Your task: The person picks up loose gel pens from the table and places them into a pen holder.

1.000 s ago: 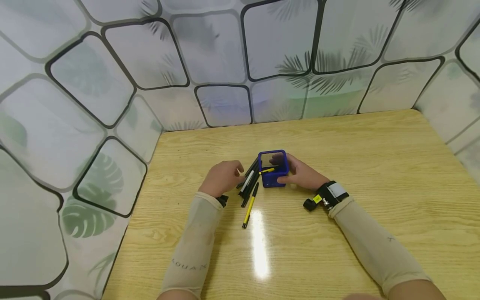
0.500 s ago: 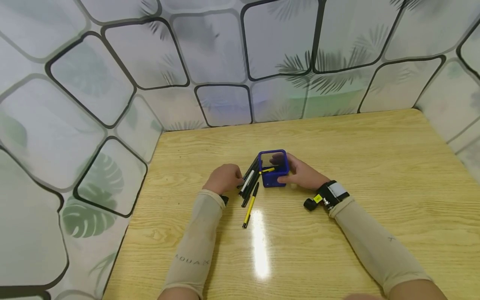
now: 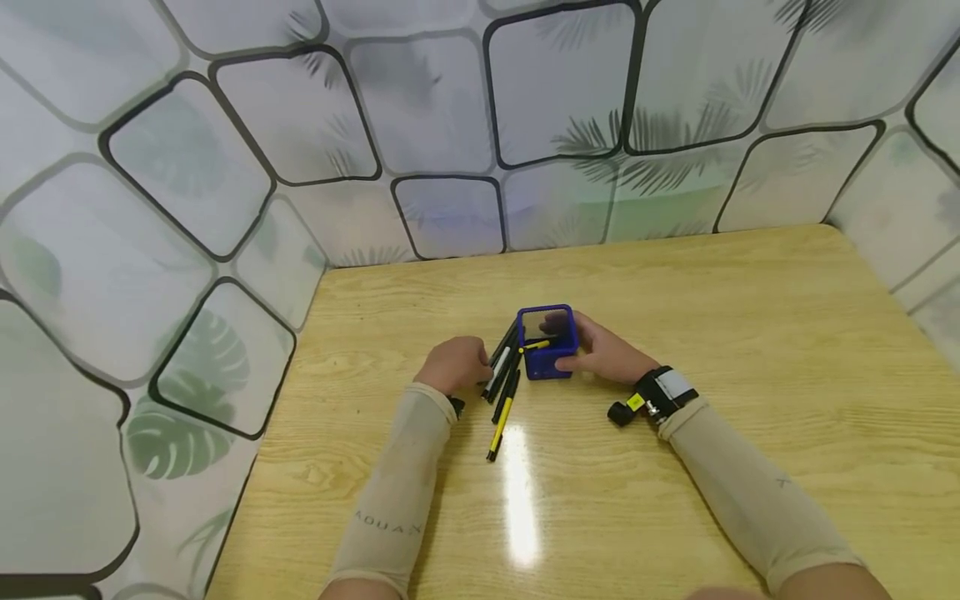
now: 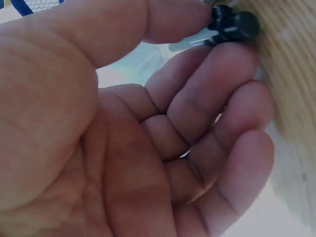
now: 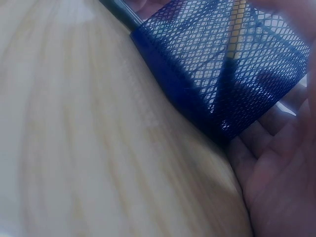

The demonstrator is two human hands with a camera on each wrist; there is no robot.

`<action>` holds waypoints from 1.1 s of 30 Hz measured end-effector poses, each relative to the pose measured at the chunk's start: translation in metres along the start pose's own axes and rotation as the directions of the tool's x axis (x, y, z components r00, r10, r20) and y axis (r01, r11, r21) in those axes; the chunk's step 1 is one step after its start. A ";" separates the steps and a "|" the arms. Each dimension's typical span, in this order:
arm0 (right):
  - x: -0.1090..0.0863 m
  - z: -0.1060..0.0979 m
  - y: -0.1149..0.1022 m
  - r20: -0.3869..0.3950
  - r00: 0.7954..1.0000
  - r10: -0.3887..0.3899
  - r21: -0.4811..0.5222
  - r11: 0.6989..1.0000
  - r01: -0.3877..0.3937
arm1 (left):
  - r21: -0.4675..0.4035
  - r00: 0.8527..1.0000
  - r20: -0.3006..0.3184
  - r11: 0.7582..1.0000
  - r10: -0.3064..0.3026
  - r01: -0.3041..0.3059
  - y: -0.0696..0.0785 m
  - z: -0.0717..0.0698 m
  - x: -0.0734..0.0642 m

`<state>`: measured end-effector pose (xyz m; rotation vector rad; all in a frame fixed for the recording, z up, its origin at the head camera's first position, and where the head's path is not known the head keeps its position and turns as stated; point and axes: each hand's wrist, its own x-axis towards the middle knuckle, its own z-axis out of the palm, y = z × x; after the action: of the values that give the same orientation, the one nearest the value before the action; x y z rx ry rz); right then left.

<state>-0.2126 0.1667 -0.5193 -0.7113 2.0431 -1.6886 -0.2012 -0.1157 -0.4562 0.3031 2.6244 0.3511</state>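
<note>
A blue mesh pen holder [image 3: 548, 364] stands on the table, gripped by my right hand [image 3: 603, 350] with fingers behind it and thumb at its near side. Inside it leans a yellow pen [image 5: 236, 37], seen through the mesh. Left of the holder lies a loose bundle of black pens [image 3: 507, 367], with a white-barrelled pen [image 3: 498, 367] among them. My left hand [image 3: 454, 365] is at the bundle's left side. In the left wrist view, its thumb and forefinger pinch a dark pen end [image 4: 242, 25]; other fingers are curled, holding nothing.
A yellow pen with black ends [image 3: 502, 421] lies nearest the front, beside the bundle. The wooden table [image 3: 712, 308] meets a patterned wall [image 3: 442, 100] at the back and left. A wrist camera [image 3: 621, 412] juts from the right wrist.
My left hand has moved slightly right, and its fingers have closed in on the pens. Some black pens have shifted right, nearer the yellow one. The right hand stays on the holder.
</note>
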 end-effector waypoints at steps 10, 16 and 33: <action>0.001 0.000 0.003 0.000 1.000 0.004 0.003 1.000 -0.004 | 0.037 1.000 -0.022 0.999 -0.007 0.008 0.003 0.003 -0.002; 0.001 0.000 0.002 0.005 1.000 -0.002 0.009 1.000 0.002 | 0.030 1.000 -0.024 1.000 0.002 -0.001 0.009 0.006 0.000; 0.000 0.001 0.003 -0.004 1.000 0.017 0.006 1.000 -0.017 | -0.031 1.000 -0.010 0.999 -0.022 0.022 0.012 0.008 0.000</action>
<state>-0.2122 0.1669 -0.5222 -0.6865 2.0400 -1.6877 -0.1954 -0.1028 -0.4589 0.2627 2.6279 0.3858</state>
